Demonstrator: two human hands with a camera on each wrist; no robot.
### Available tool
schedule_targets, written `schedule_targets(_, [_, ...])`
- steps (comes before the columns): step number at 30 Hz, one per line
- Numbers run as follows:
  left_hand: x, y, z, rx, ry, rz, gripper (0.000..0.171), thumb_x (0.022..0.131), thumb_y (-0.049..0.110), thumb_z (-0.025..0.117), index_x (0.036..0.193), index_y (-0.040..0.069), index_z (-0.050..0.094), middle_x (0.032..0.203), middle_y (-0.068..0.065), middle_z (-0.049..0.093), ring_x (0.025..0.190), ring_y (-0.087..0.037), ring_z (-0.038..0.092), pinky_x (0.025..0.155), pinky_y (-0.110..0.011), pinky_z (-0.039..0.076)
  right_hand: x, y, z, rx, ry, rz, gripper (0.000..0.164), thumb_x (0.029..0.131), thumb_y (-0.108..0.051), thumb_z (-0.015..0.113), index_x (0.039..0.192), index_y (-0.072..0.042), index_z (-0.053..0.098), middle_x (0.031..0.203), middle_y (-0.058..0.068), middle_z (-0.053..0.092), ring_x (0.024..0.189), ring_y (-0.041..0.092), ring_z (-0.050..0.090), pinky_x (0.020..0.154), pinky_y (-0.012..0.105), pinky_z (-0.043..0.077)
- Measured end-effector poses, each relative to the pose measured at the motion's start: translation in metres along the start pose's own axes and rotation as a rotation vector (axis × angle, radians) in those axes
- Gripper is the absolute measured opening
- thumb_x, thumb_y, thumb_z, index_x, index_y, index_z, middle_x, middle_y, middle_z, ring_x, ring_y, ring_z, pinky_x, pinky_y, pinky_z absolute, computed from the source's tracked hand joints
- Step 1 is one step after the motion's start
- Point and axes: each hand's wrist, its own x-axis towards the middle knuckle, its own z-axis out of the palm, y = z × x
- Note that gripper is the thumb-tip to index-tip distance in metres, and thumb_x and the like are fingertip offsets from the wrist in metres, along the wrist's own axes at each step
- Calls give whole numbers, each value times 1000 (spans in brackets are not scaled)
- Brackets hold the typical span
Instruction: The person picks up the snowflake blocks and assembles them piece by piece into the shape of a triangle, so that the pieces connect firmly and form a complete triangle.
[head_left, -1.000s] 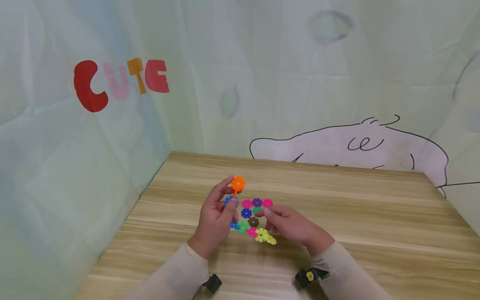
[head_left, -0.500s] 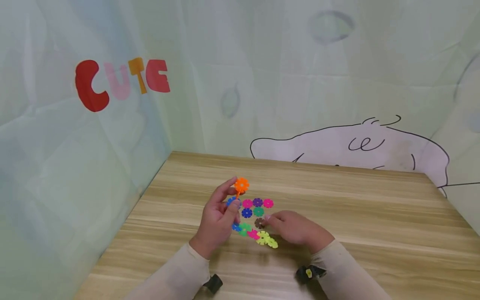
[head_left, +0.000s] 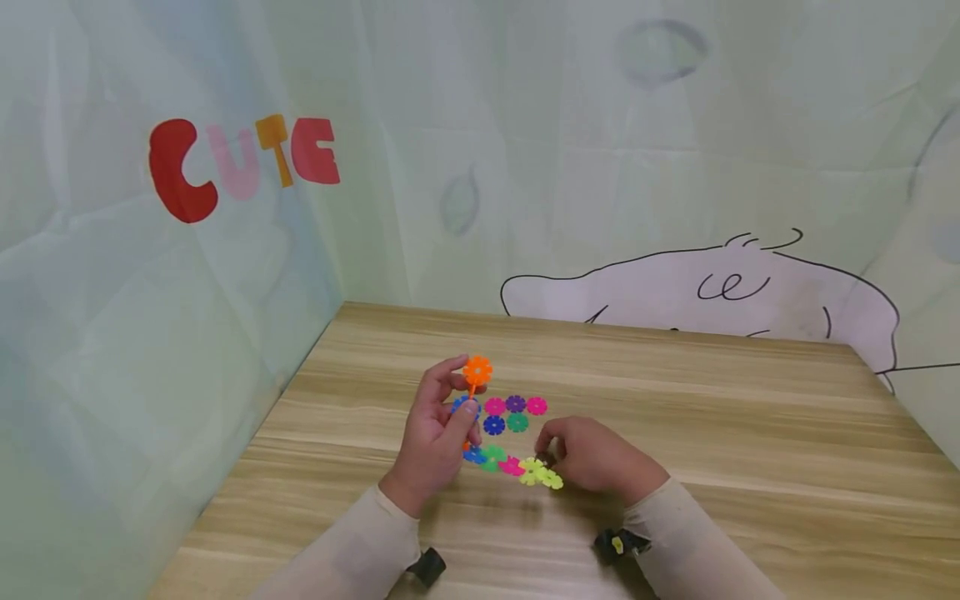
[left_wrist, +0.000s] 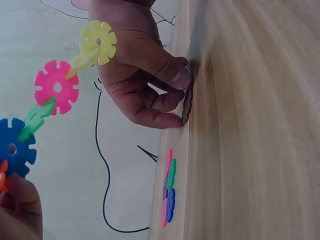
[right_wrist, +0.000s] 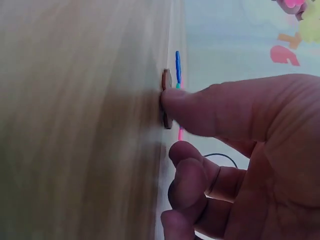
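Right hand: I have it low at the surface, thumb and a fingertip pinching the brown disc; the remaining fingers curl beside it.
Brown disc: lying about flat against the wood, seen nearly edge-on from both wrists; no gap under it that I can make out.
Left hand: raised, gripping the disc chain between thumb and fingers; the orange disc stands up above the thumb.
Disc chain: slotted pieces linked at angles, running through blue, green and pink to the yellow end; that end hangs just beside the right hand, and whether they touch I cannot tell.
Pick-up: I judge this to be the taking of one more piece; the next move calls for a firm rim pinch, a clean lift, and a slot turned to face the yellow end while the left hand steadies the strand.
Loose discs: five, flat in a close group beyond the hands; a low sweep could scatter them.
Edges: far side meets the wall cloth, left side runs along it too; near edge out of view; my widest room is rightward.
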Motion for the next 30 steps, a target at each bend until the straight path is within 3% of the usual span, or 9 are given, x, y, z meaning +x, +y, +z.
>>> schedule_targets(4, [0,0,-1,-21,-6,-10,53,105,-7,45,154,12,39,117,-18,54,56,-16,52,58,-24,56,-1,1,0,-15,7,29,26,82,7,75,93,-16,68,83,-4,64,77,17,56,72,35,50])
schedule_targets(11, [0,0,-2,-23,-26,-22,56,106,-6,45,157,16,41,115,-15,51,55,-15,51,57,-22,54,-1,5,-2,85,9,44,24,87,-2,80,91,-13,59,88,-4,68,80,17,60,75,35,52])
schedule_targets(18, [0,2,-1,-12,-36,-4,51,107,-2,51,155,12,41,113,-15,51,55,-16,50,55,-22,54,-1,-1,-15,372,125,-51,26,96,-5,73,121,-9,68,81,4,65,70,18,55,60,27,46])
schedule_targets(25, [-2,4,0,25,-66,-23,50,107,-1,52,153,15,44,113,-14,49,53,-19,50,51,-24,52,-12,-18,-25,692,200,-158,37,99,-3,69,134,0,63,93,6,62,85,19,61,75,26,56])
schedule_targets(30, [-2,4,1,24,-101,14,48,106,-3,53,151,10,44,112,-13,44,51,-18,48,48,-24,51,-18,-30,-26,809,211,-178,39,99,-1,67,137,3,59,98,5,63,86,17,60,78,25,56])
